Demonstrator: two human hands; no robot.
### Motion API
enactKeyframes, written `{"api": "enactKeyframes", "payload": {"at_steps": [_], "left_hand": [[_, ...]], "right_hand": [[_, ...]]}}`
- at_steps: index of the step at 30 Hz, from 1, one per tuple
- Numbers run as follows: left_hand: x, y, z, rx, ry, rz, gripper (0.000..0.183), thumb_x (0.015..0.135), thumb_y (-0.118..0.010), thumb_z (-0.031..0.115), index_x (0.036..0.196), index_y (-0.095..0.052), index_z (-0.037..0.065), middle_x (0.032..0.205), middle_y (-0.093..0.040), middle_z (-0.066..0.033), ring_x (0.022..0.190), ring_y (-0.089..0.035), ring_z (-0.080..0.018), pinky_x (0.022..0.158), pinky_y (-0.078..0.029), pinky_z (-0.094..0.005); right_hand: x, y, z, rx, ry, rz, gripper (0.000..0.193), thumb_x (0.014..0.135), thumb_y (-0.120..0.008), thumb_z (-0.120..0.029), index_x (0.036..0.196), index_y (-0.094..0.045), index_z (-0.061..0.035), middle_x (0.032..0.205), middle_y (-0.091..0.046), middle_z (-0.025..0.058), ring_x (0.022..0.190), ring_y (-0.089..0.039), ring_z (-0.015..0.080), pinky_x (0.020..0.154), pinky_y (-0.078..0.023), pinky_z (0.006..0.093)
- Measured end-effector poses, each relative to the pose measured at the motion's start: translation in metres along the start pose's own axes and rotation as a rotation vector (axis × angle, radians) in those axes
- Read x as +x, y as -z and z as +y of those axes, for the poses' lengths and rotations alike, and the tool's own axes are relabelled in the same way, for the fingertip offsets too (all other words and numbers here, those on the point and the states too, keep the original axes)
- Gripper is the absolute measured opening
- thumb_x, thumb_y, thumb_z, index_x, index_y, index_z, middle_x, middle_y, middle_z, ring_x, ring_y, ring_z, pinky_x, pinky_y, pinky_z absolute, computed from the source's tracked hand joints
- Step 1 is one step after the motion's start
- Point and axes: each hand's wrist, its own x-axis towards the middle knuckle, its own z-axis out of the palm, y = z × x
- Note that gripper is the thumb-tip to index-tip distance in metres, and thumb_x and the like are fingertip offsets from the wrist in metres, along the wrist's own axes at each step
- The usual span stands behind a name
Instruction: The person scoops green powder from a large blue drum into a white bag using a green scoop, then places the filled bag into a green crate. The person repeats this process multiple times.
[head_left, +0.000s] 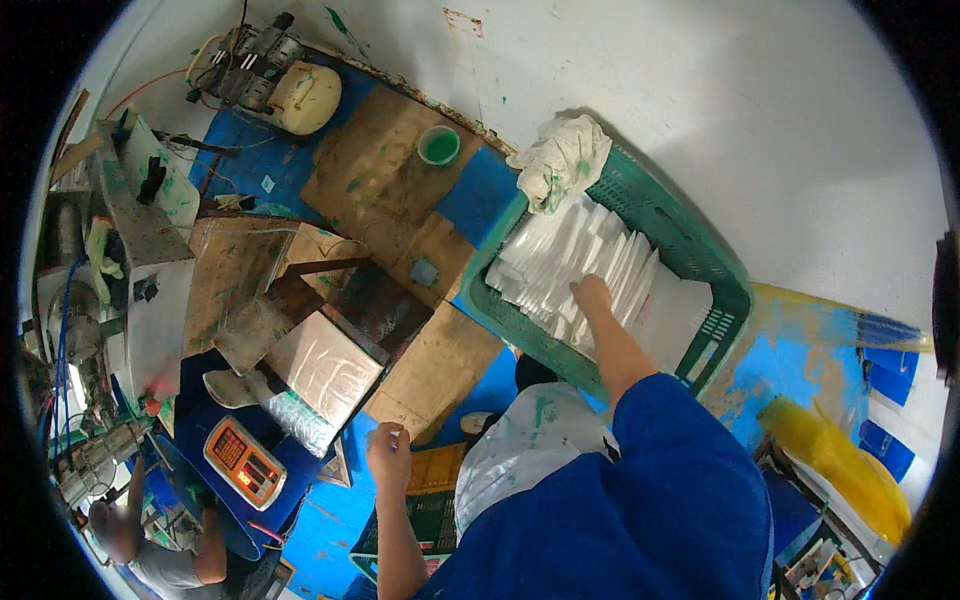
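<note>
My right hand (592,294) reaches into a green plastic crate (728,300), its fingers closed at the edge of a row of clear plastic bags (560,250). The packed bags stand close together on edge, and my fingers hide what they pinch. A flatter whitish bag or sheet (675,315) lies at the crate's right end. On the upper left rim hangs a crumpled off-white cloth (565,160). My left hand (389,455) is raised in front of me with curled fingers and nothing visible in them. It is nearest to a board with clear film (325,368).
An orange scale (245,462) with a lit display stands at the left. Behind are a cup of green liquid (438,146) and an air compressor (290,90). Machinery and a co-worker (165,545) occupy the far left. Yellow plastic sheeting (840,465) lies at the right.
</note>
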Motion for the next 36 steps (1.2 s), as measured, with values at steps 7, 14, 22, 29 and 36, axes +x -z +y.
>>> {"api": "enactKeyframes", "payload": {"at_steps": [7,14,22,29,36], "left_hand": [[-0.002,0.040,0.030,-0.088,0.037,0.018,0.014,0.081,-0.062,0.019,0.086,-0.061,0.006,0.073,-0.064,-0.0130,0.061,-0.061,-0.0225,0.056,-0.046,-0.0325],[-0.019,0.056,0.082,-1.290,0.128,-0.481,0.059,0.085,-0.059,0.042,0.131,-0.042,0.009,0.128,-0.045,-0.0085,0.117,-0.044,-0.0222,0.092,-0.041,-0.0389],[-0.055,0.118,-0.021,-1.495,0.319,0.037,0.060,0.089,-0.046,0.049,0.129,-0.041,0.004,0.120,-0.051,-0.0107,0.114,-0.046,-0.0229,0.095,-0.039,-0.0368],[0.040,0.196,-0.133,-1.565,0.348,0.601,0.053,0.090,-0.044,0.049,0.107,-0.057,0.000,0.092,-0.062,-0.0109,0.080,-0.060,-0.0281,0.072,-0.047,-0.0371],[0.168,0.248,-0.229,-0.903,0.241,1.006,0.039,0.085,-0.061,0.031,0.071,-0.055,-0.005,0.063,-0.055,-0.0113,0.058,-0.046,-0.0172,0.057,-0.038,-0.0344]], "right_hand": [[-0.079,0.044,0.001,0.008,0.000,0.131,0.028,0.081,-0.053,-0.025,0.090,-0.062,0.0000,0.099,-0.062,0.0196,0.093,-0.060,0.0347,0.077,-0.048,0.0444],[-0.301,0.072,-0.120,0.215,1.363,-0.101,0.014,0.067,-0.066,-0.011,0.068,-0.056,0.0000,0.115,-0.047,0.0176,0.108,-0.043,0.0348,0.091,-0.036,0.0417],[-0.431,-0.103,-0.255,0.717,0.527,-0.807,0.037,0.091,-0.048,-0.035,0.084,-0.060,-0.0003,0.108,-0.053,0.0183,0.096,-0.054,0.0304,0.077,-0.044,0.0360],[-0.463,-0.179,-0.409,0.446,1.021,-0.269,0.046,0.091,-0.045,-0.038,0.082,-0.059,0.0048,0.078,-0.059,0.0274,0.077,-0.057,0.0433,0.069,-0.042,0.0451],[-0.394,-0.195,-0.549,0.078,0.933,0.080,0.045,0.088,-0.049,-0.042,0.086,-0.064,0.0008,0.087,-0.061,0.0251,0.085,-0.059,0.0394,0.073,-0.046,0.0456]]}}
